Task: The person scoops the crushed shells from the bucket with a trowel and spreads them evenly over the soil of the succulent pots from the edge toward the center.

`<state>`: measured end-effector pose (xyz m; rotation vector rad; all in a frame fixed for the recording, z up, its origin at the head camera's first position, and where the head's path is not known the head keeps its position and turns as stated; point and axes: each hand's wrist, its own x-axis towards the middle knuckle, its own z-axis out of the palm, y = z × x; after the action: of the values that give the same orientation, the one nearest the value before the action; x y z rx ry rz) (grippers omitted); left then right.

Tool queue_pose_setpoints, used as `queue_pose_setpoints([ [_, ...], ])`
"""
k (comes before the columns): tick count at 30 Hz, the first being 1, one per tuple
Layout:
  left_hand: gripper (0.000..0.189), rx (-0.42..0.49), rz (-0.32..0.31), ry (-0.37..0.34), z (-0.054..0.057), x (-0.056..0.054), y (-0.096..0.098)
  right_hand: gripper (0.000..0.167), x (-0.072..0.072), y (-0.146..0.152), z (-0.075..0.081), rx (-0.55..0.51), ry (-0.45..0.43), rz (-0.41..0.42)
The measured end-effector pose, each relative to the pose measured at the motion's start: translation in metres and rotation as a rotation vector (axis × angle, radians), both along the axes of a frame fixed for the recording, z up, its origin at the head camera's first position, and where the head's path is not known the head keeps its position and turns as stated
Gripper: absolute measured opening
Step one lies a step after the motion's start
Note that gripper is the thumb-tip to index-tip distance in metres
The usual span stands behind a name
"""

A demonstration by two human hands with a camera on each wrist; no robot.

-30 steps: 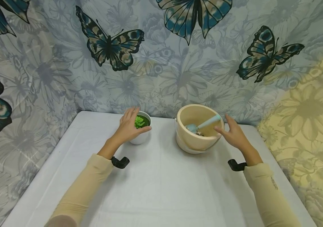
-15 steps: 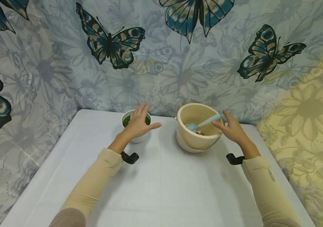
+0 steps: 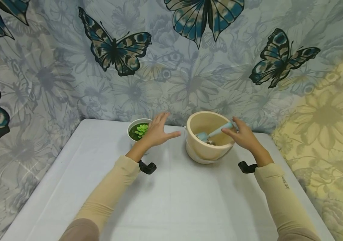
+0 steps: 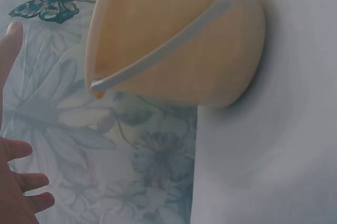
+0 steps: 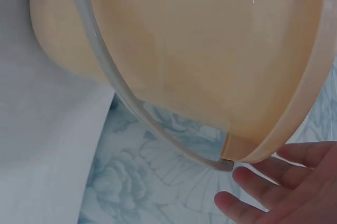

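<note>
A cream bucket (image 3: pixel 207 154) with a pale handle (image 4: pixel 174 42) stands near the back of the table. Inside it lies a light blue toy shovel (image 3: pixel 219 130), its grip leaning on the right rim, with some small bits (image 3: pixel 210 143) at the bottom. My right hand (image 3: pixel 244 135) is at the bucket's right rim, fingers spread beside it and thumb near the shovel's grip; whether it touches is unclear. Between the bucket and a white pot (image 3: pixel 130 133) with a green succulent (image 3: pixel 141 130), my left hand (image 3: pixel 156 132) hovers with fingers extended, holding nothing and partly covering the pot.
A white cloth covers the table (image 3: pixel 171 201). Behind it hangs a flower-patterned backdrop (image 3: pixel 195 83) with butterflies, meeting the table's back edge close behind the bucket and pot. Black wrist mounts (image 3: pixel 147 167) stick out below both hands.
My left hand has moved right, from in front of the pot toward the bucket, uncovering the succulent. My right hand has shifted slightly left at the bucket's rim. Bucket and pot stay put.
</note>
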<state>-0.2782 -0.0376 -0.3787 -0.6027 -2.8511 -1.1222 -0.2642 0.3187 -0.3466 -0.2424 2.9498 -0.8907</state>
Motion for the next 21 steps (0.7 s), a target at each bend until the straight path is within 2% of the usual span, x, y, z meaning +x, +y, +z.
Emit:
queue_pose_setpoints([
  [7, 0.096, 0.021, -0.039, -0.003, -0.003, -0.005, 0.019, 0.095, -0.002, 0.0, 0.003, 0.013, -0.007, -0.003],
  [13, 0.097, 0.013, -0.044, 0.005, -0.005, -0.007, 0.033, 0.093, -0.003, -0.002, 0.004, 0.017, -0.003, 0.002],
  [21, 0.1, 0.04, -0.05, -0.031, -0.01, -0.01, 0.049, 0.093, -0.003, -0.004, 0.006, 0.025, -0.007, -0.002],
])
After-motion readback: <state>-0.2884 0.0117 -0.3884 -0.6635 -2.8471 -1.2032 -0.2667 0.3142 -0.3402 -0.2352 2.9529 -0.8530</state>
